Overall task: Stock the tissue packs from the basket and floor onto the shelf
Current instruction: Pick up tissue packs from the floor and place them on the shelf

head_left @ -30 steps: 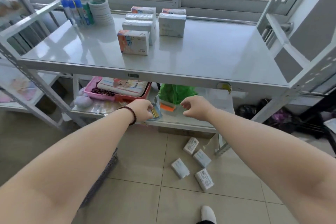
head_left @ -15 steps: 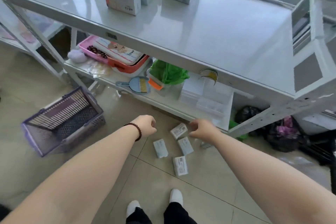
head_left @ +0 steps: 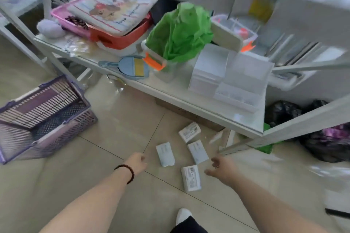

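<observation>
Several white tissue packs lie loose on the tiled floor below the shelf: one nearest the shelf (head_left: 189, 131), two in the middle (head_left: 165, 154) (head_left: 197, 151) and one closest to me (head_left: 191, 178). My left hand (head_left: 136, 162) hovers just left of them, fingers curled with nothing in it. My right hand (head_left: 221, 168) hovers just right of them, fingers spread and empty. The purple basket (head_left: 40, 117) stands on the floor at the left and looks empty. The top shelf board is only a blurred strip at the upper edge.
The lower shelf (head_left: 189, 98) carries a pink and red tray (head_left: 113, 38), a blue dustpan (head_left: 130, 67), a tub of green paper (head_left: 178, 32) and clear boxes (head_left: 233, 79). Black bags (head_left: 322, 143) sit at the right. My foot (head_left: 182, 215) is below the packs.
My view has dropped from the top shelf to the floor. Both hands have gone down toward the loose packs, and the right hand has spread its fingers.
</observation>
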